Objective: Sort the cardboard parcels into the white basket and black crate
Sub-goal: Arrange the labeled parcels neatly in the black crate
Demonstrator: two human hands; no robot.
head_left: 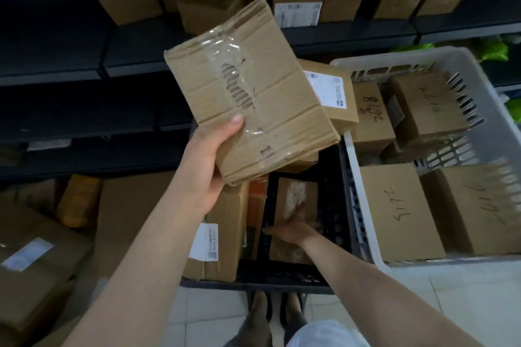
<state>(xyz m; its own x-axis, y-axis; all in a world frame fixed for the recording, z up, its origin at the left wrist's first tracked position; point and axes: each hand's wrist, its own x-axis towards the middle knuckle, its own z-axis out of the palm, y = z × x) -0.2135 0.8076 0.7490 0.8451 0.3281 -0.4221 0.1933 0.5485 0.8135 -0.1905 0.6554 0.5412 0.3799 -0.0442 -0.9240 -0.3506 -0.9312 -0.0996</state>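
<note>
My left hand (pixel 210 162) grips a flat, taped cardboard parcel (pixel 248 93) by its lower left corner and holds it up above the black crate (pixel 282 276). Down inside the crate, my right hand (pixel 293 229) rests with spread fingers on a small brown parcel (pixel 296 200); motion blur hides any grip. A tall labelled parcel (pixel 222 234) stands at the crate's left side. The white basket (pixel 366 205) stands to the right of the crate and holds several parcels with handwritten numbers, among them one (pixel 400 211).
Dark shelving (pixel 84 70) runs across the back, its upper level stacked with boxes (pixel 298 5). More parcels (pixel 36 256) lie piled on the floor at left. Green bags (pixel 493 51) show behind the basket. My feet (pixel 276 315) stand on pale tiles before the crate.
</note>
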